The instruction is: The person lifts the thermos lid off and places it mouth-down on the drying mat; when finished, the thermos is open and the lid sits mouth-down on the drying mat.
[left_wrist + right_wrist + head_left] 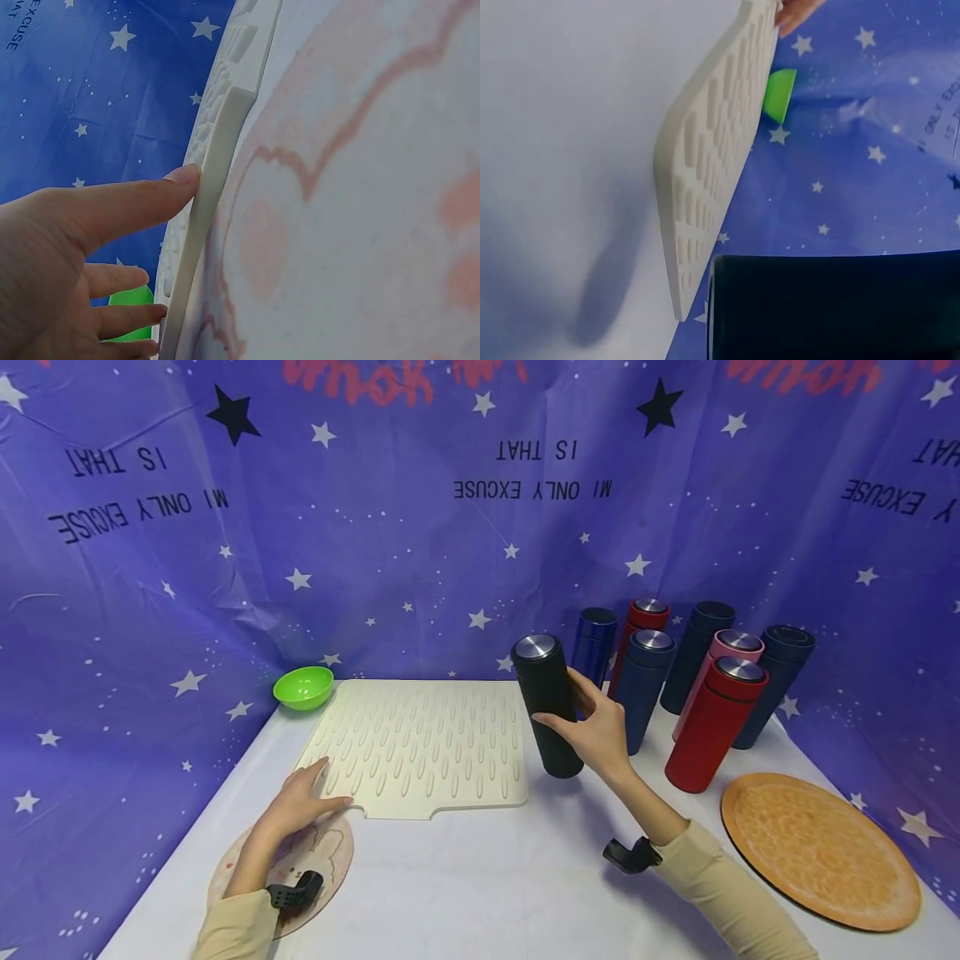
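Observation:
My right hand (600, 735) grips a black thermos bottle (551, 710) with a silver lid top, thumb on the near side and fingers behind. The bottle leans slightly, just right of a cream ribbed mat (431, 739); in the right wrist view its dark body (840, 307) fills the lower right corner. At the mat's front left corner is my left hand (296, 802), fingers spread and thumb extended. Seen from the left wrist, the thumb touches the mat's rim (214, 180) while the other fingertips lie along that edge.
Several upright bottles stand at the right: a shiny blue one (595, 647), a navy one (645, 689), a pink one (723, 652) and a red one (708, 735) among them. A round orange-brown mat (821, 852) lies front right, a pink mat (333, 852) under my left forearm, a green bowl (303, 689) back left.

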`<state>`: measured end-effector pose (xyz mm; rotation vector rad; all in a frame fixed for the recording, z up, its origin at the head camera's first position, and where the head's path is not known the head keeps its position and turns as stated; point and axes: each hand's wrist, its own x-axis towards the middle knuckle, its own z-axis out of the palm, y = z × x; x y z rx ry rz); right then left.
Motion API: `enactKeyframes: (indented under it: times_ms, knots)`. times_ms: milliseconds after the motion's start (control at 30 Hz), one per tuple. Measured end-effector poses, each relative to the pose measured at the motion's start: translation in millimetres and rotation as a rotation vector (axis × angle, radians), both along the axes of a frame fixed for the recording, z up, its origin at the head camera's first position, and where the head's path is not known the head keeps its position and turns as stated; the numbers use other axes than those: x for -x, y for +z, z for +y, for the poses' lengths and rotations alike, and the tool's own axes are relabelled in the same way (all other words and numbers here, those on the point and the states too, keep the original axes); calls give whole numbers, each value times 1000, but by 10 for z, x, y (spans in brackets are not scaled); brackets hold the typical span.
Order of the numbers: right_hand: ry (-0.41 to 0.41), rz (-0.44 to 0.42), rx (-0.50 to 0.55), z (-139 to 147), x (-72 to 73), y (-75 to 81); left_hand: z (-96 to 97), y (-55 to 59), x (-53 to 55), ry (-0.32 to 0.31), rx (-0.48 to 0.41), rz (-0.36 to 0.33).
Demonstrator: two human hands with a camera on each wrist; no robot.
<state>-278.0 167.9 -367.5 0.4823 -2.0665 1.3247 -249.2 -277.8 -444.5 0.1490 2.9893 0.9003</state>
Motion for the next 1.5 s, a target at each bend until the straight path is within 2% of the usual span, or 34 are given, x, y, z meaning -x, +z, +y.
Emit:
enactKeyframes:
  times_ms: [200, 367, 500, 600, 733, 833, 967, 1100, 1200, 1300, 1400, 1500]
  knots:
    - [49, 28, -82, 67, -253, -62, 6, 5, -9, -2, -2, 1]
    - [74, 69, -178, 135, -401, -116, 15, 0, -16, -7, -1, 18]
    - [58, 132, -288, 189, -485, -154, 54, 32, -26, -29, 16, 68]
    - [82, 175, -354, 213, -547, -177, 134, 102, -45, -73, 24, 132]
    - [133, 221, -439, 221, -630, -194, 373, 307, -107, -186, -30, 212]
    - [159, 248, -486, 214, -677, -189, 628, 529, -173, -313, -74, 268]
    - [183, 270, -506, 187, -714, -170, 990, 827, -270, -497, -89, 359]
    - [200, 269, -531, 123, -734, -145, 1295, 1049, -369, -636, -76, 430]
    - [201, 261, -567, 58, -739, -114, 1462, 1153, -413, -714, -68, 473]
    - [208, 257, -594, 1, -737, -71, 1579, 1215, -411, -781, -82, 508]
    - [214, 244, -611, -40, -727, -30, 1654, 1241, -368, -834, -122, 528]
    - [222, 216, -620, -60, -722, -2, 1698, 1221, -305, -874, -183, 527]
